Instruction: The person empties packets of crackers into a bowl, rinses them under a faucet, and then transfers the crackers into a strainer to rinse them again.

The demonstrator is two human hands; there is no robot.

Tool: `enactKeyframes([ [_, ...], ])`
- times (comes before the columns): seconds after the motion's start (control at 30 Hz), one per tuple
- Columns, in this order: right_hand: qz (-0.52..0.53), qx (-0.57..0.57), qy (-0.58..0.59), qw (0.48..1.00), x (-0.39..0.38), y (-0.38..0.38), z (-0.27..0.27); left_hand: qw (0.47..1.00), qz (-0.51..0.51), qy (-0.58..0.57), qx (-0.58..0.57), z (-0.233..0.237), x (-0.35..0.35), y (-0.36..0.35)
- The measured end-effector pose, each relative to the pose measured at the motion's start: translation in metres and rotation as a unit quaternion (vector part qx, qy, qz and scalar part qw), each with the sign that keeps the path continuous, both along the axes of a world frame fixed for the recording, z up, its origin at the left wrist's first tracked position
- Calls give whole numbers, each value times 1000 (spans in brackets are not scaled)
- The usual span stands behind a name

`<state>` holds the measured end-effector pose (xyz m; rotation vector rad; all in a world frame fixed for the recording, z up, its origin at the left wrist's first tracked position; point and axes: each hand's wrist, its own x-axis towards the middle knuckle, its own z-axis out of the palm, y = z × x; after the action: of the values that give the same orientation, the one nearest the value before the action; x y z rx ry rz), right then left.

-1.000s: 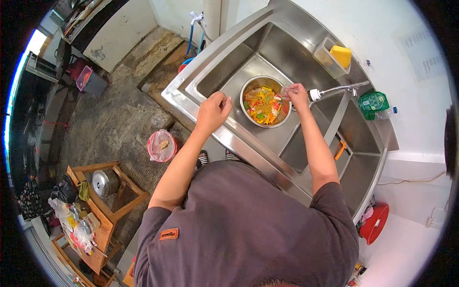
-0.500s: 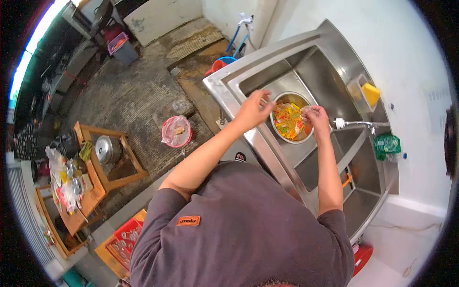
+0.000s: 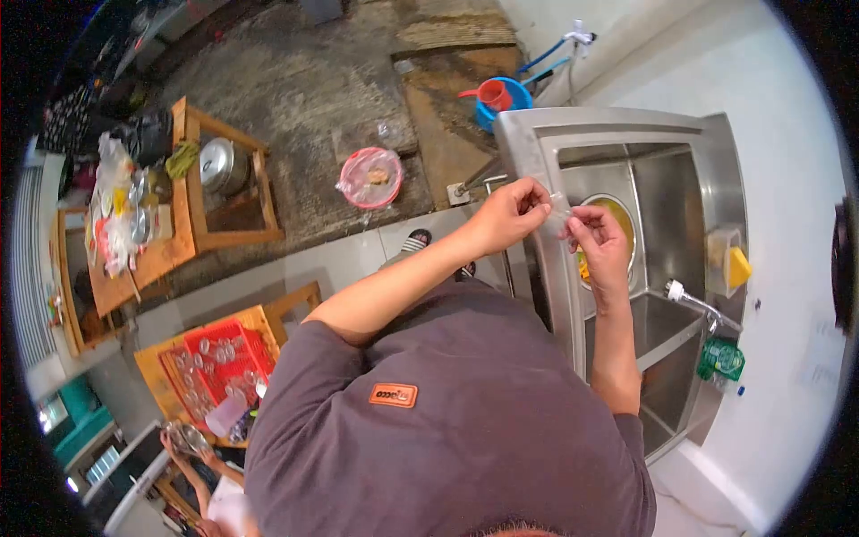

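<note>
Between both hands, over the sink's near edge, is a small clear plastic piece [image 3: 558, 211], possibly a little packet. My left hand [image 3: 517, 215] pinches one side of it with thumb and finger. Gripping its other side, my right hand [image 3: 598, 240] has its fingers closed close by. Behind the right hand stands a round metal pot [image 3: 633, 237] in the steel sink [image 3: 676, 210]. Yellow and orange pieces show in the pot, though my right hand hides much of it.
A faucet [image 3: 693, 298], a sponge holder [image 3: 723, 261] and a green pack [image 3: 720, 360] line the wall side. On the floor are a blue basin [image 3: 519, 94] with a red dipper [image 3: 494, 94] and a bag-lined pink bin [image 3: 369, 179]. Behind, another person's hands [image 3: 170, 443] hold a shiny dish.
My hands have moved from above the pot to the sink's near edge and come together on the clear plastic piece. The camera view has turned, bringing another person into sight.
</note>
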<state>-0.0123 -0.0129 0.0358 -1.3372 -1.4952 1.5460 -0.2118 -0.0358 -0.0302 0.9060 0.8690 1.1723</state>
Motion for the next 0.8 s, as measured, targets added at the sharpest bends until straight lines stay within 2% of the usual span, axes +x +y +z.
enactKeyframes([
  [0.07,15,-8,-3,1000,-17,-3,-3,997,49,49,25,-10,-20,-18],
  [0.1,6,2,-1,1000,-25,-5,-1,994,88,61,31,-29,-31,-24],
  [0.17,6,18,-10,1000,-29,-7,-6,978,187,76,-41,-48,-62,-36],
  [0.2,12,12,-13,1000,-27,-8,-8,968,229,95,-33,-84,-79,-38],
  [0.23,10,2,-26,1000,-24,-9,-9,954,248,133,-99,-114,-99,-44],
  [0.3,4,-12,-36,999,-17,-10,-13,931,301,112,-171,-198,-136,-58],
  [0.37,-5,-22,-47,999,-14,-13,-13,893,343,103,-273,-253,-167,-75],
  [0.43,-17,-33,-56,998,-14,-19,-13,874,356,111,-312,-306,-197,-86],
  [0.57,-47,-48,-101,993,-22,-30,-3,837,373,116,-384,-345,-236,-82],
  [0.63,-60,-53,-114,990,-21,-36,-2,829,379,57,-408,-358,-251,-72],
  [0.73,-70,-50,-116,989,-11,-43,-2,820,368,120,-423,-372,-268,-51],
  [0.8,-85,-59,-132,986,-7,-48,0,822,359,106,-429,-376,-281,-36],
])
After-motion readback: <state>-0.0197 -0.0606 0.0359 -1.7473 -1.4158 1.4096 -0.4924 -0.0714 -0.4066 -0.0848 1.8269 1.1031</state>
